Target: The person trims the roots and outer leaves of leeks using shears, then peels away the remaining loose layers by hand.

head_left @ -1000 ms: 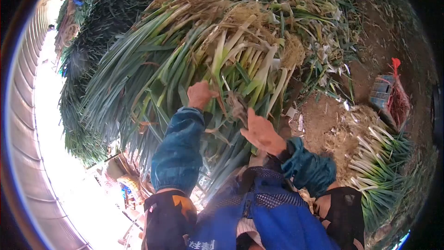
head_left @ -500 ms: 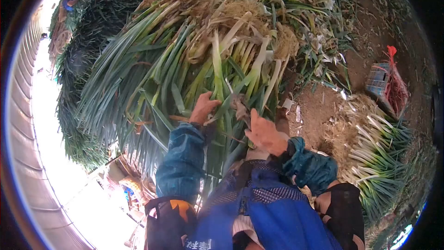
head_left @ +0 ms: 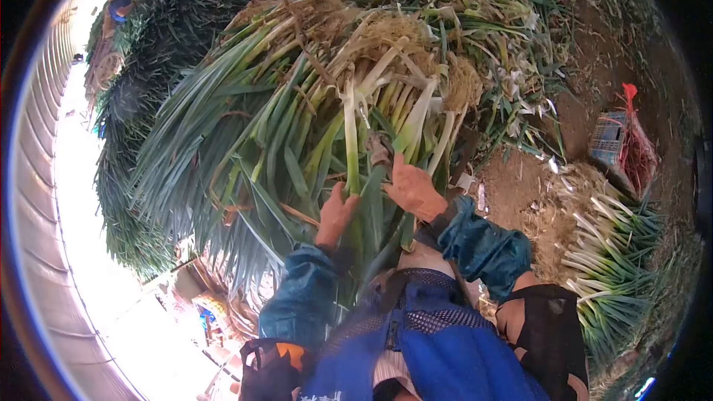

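A big heap of leeks [head_left: 290, 126] with long green leaves and brown roots lies in front of me. My left hand [head_left: 338, 212] is closed around the green part of one leek [head_left: 351, 126], whose pale stem points away from me. To the right, my right hand [head_left: 414, 189] has its fingers bent at the leaves beside that leek. A small greyish-brown object [head_left: 379, 150] sits just beyond its fingertips; whether the hand grips it or a leaf is unclear.
Pale-stemmed leeks [head_left: 605, 252] lie in a row on the soil at the right. Behind them stands a blue crate [head_left: 609, 137] with red netting [head_left: 636, 150]. Leaf scraps [head_left: 512, 67] cover the ground at the upper right. A person [head_left: 119, 4] is at the far upper left.
Both hands have shifted: the left slightly down and right, the right slightly left. The leaves between them have moved, and the view has shifted a little.
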